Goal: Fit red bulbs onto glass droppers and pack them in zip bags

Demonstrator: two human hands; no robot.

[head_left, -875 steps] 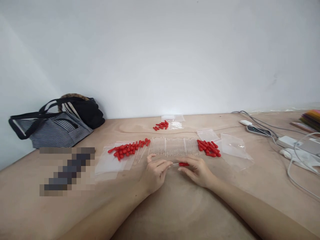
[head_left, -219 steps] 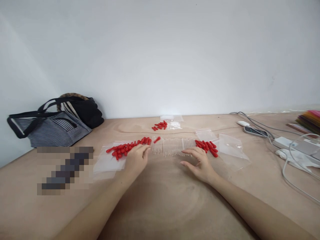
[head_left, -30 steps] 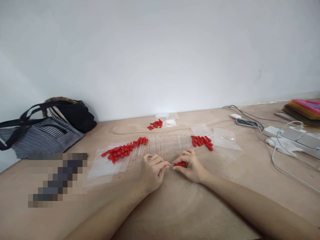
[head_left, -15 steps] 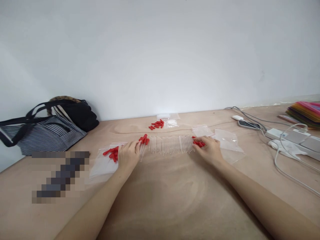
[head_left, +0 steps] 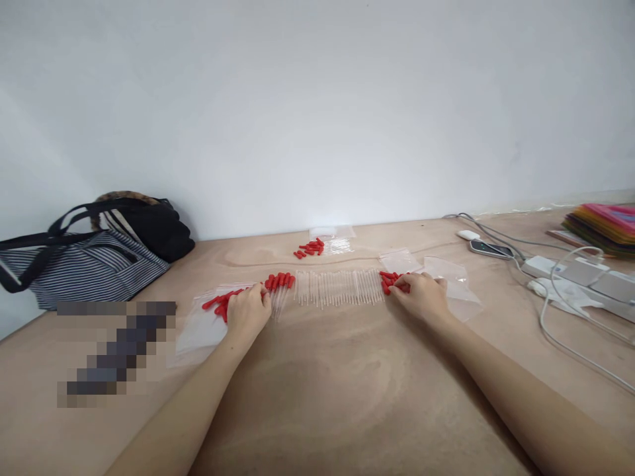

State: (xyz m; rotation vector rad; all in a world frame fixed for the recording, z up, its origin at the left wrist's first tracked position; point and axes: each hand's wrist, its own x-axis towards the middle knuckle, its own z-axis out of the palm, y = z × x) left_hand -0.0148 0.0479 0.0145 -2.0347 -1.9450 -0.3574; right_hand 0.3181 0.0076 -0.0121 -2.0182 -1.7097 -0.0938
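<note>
A row of thin clear glass tubes [head_left: 340,288] lies side by side on the wooden table between my hands. Left of it, several tubes topped with red rubber bulbs [head_left: 280,281] lie together. My left hand [head_left: 249,309] is beside these, fingers curled, over the edge of a heap of red bulbs [head_left: 218,302] on plastic bags [head_left: 201,330]; its fingertips are partly hidden. At the row's right end my right hand [head_left: 424,296] closes its fingertips on a red rubber bulb [head_left: 404,288] at a small pile of red bulbs [head_left: 386,280].
Farther back lie more red bulbs [head_left: 311,248] and a clear bag [head_left: 340,241] of tubes. Clear bags [head_left: 449,274] lie by my right hand. A striped bag [head_left: 99,268] stands left; a phone-like device [head_left: 491,249], cables, power strip [head_left: 585,277] and coloured stack [head_left: 602,228] are right.
My left hand has drawn back leftward, uncovering the red-topped tubes, which now lie in a neat row. My right hand has shifted slightly right over its red bulbs.
</note>
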